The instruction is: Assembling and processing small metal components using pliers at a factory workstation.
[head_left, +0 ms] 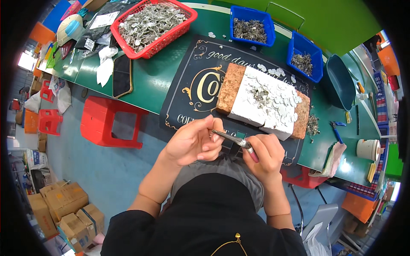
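Right hand (265, 154) holds pink-handled pliers (231, 138), tips at the left hand (191, 143)

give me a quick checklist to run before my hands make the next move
1. Pliers gripped in the right hand: ok.
2. Pliers' tip at the left hand's fingers: ok.
3. Small piece caught at the tip: cannot tell, too small to make out.
4. White surface over the brick free of loose pieces: not ok, many lie scattered on it.
5. Red basket upright: ok, heaped with small pieces.
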The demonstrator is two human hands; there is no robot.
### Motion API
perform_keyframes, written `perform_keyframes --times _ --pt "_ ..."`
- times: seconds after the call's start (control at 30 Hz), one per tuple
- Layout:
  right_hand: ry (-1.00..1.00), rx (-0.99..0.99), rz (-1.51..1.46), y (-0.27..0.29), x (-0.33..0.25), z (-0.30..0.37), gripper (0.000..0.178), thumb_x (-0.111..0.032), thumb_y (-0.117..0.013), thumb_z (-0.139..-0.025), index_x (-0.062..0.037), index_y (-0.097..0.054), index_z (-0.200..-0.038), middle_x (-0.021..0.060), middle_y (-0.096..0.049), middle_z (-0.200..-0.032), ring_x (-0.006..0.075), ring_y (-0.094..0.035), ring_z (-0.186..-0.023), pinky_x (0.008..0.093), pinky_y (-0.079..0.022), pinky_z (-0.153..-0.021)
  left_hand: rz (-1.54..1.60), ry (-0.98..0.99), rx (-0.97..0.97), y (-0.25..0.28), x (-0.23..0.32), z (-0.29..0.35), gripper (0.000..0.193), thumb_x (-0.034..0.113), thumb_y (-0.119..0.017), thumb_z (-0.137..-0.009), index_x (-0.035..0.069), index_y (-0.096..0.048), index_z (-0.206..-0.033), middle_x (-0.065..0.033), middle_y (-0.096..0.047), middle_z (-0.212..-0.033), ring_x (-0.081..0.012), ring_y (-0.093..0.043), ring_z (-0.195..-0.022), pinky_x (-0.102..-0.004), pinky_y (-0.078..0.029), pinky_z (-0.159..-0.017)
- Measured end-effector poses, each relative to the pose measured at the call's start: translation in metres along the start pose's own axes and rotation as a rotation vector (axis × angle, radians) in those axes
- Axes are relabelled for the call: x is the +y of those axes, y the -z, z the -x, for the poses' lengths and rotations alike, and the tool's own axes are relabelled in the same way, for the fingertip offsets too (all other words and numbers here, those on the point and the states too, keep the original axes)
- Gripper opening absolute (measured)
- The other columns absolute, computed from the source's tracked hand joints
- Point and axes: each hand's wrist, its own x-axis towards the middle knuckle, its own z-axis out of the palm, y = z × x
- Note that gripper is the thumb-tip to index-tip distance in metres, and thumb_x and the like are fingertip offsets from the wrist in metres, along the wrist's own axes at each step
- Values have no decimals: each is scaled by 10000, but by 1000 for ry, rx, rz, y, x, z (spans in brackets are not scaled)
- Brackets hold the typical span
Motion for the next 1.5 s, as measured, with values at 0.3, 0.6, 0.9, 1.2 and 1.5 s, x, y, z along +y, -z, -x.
perform_keyframes --times 0.3,0.6,0.9,1.2,1.5 --pt "147 -29 134 8 11 -2 374 -62 -683 -483 -43 -585 -843 51 -530 -733 199 -493 -597 299 -405 -512 9 216 -125 5 5 4 428 277 -266 -954 16 -451 -671 -19 -337 -480 -101 -335 -357 -213 -275 -372" --pt "-323 38 -230 7 1 22 208 -20 -664 -673 3 -573 -858 74 -521 -722 170 -490 -577 261 -387 -513 -662 -331 310 7 -19 6 306 308 -370 -951 41 -411 -806 -29 -388 -640 -92 -373 -533 -205 -330 -489" --pt "-777 -230 -877 9 -26 19 154 -28 -603 -787 34 -575 -925 63 -582 -863 89 -512 -766 211 -404 -672 -1013 -629 183 4 -18 -6 334 353 -411 -928 32 -427 -840 -55 -440 -748 -93 -402 -627 -214 -353 -578" --pt "-810 -312 -848 14 -27 16 123 -67 -614 -796 28 -602 -872 39 -599 -796 72 -518 -713 200 -407 -640 -1022 -610 124 8 -14 -2 311 312 -449 -922 15 -476 -832 -27 -449 -725 -88 -418 -630 -220 -363 -574" --pt "-901 -332 -973 15 -24 16 117 -76 -614 -802 20 -607 -867 24 -596 -798 59 -498 -707 192 -394 -638 -1045 -587 127 10 -13 -4 326 317 -451 -920 12 -475 -807 -25 -455 -712 -91 -416 -601 -222 -361 -548"
